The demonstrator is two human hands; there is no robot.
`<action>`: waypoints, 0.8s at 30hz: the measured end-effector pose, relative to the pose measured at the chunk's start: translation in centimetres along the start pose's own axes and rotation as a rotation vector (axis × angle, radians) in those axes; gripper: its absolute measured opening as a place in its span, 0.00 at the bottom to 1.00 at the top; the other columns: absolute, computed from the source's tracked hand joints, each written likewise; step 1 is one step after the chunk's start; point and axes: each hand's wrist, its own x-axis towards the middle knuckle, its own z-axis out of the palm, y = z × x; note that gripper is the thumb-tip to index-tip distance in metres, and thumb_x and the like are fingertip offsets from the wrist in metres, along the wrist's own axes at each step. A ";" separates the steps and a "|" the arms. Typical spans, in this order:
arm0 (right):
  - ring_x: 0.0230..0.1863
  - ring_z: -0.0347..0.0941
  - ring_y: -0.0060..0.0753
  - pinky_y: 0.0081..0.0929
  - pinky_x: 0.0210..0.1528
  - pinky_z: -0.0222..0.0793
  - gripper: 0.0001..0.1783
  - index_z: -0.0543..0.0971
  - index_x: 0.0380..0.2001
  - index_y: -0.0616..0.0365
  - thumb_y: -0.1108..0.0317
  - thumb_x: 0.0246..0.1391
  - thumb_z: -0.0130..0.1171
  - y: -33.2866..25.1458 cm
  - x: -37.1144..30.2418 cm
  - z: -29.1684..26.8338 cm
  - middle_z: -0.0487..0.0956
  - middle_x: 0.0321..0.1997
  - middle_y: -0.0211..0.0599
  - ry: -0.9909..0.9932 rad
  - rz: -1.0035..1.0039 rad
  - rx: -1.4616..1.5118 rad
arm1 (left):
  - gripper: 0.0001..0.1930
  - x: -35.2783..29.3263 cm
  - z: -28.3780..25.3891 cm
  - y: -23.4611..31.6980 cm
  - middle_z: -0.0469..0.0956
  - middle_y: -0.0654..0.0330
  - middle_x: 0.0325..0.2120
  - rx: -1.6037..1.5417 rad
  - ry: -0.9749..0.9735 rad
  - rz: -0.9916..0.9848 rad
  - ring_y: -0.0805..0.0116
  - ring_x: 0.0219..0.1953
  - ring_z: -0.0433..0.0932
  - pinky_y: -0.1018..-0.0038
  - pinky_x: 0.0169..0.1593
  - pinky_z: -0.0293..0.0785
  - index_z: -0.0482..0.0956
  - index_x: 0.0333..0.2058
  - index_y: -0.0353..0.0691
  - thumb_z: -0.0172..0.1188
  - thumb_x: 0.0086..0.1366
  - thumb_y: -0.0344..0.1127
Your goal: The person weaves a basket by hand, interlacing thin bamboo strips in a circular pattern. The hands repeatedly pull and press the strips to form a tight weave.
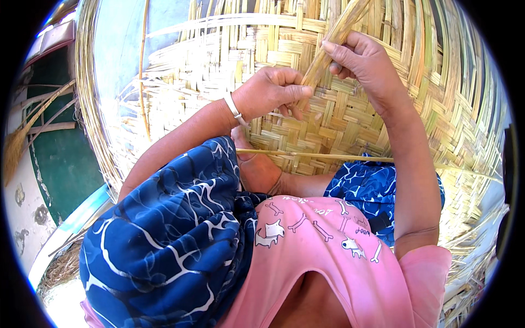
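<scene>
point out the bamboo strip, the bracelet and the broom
bamboo strip (328, 49), head view, on its flat middle between the hands
bracelet (234, 109), head view, on the band at the wrist
broom (13, 150), head view, on the bristles

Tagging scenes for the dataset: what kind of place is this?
Likely an outdoor or yard-side spot for hand basket weaving. A large part-woven bamboo basket fills the view, loose straw lies on the ground, and a broom leans by a green wall.

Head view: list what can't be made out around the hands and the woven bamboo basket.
- Woven bamboo basket: its top and right side are cut off by the picture's rim.
- Bamboo strip: its upper end leaves the top edge.
- Left hand: fingertips curled under, hidden.
- Foot: toes hidden behind the left hand's wrist.
- Right hand: palm faces away.
</scene>
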 end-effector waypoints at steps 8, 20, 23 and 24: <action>0.23 0.69 0.15 0.16 0.27 0.67 0.12 0.77 0.32 0.59 0.61 0.53 0.61 -0.4 -0.2 1.3 0.76 0.25 0.26 0.095 0.017 0.088 | 0.17 -1.4 0.0 -0.3 0.81 0.54 0.30 0.035 -0.035 -0.016 0.70 0.28 0.81 0.79 0.29 0.75 0.77 0.37 0.31 0.51 0.67 0.42; 0.26 0.73 0.20 0.20 0.30 0.71 0.13 0.77 0.34 0.62 0.62 0.53 0.62 0.2 -2.3 4.6 0.77 0.26 0.30 -0.163 0.183 0.011 | 0.15 -4.4 0.2 -1.4 0.81 0.53 0.26 -0.047 0.012 -0.080 0.69 0.24 0.81 0.79 0.25 0.74 0.76 0.32 0.32 0.51 0.66 0.41; 0.25 0.73 0.20 0.20 0.28 0.71 0.13 0.77 0.34 0.65 0.63 0.54 0.61 1.4 -2.5 5.6 0.78 0.27 0.32 -0.150 0.147 -0.020 | 0.15 -5.4 0.2 -2.1 0.80 0.53 0.25 -0.036 0.041 -0.107 0.69 0.24 0.81 0.79 0.25 0.74 0.76 0.31 0.32 0.52 0.66 0.41; 0.24 0.73 0.20 0.20 0.28 0.72 0.13 0.77 0.34 0.65 0.64 0.54 0.60 1.6 -2.7 6.1 0.78 0.27 0.32 -0.141 0.142 -0.020 | 0.15 -5.7 0.2 -2.5 0.80 0.54 0.25 -0.034 0.049 -0.091 0.69 0.24 0.81 0.79 0.25 0.74 0.76 0.31 0.32 0.52 0.66 0.41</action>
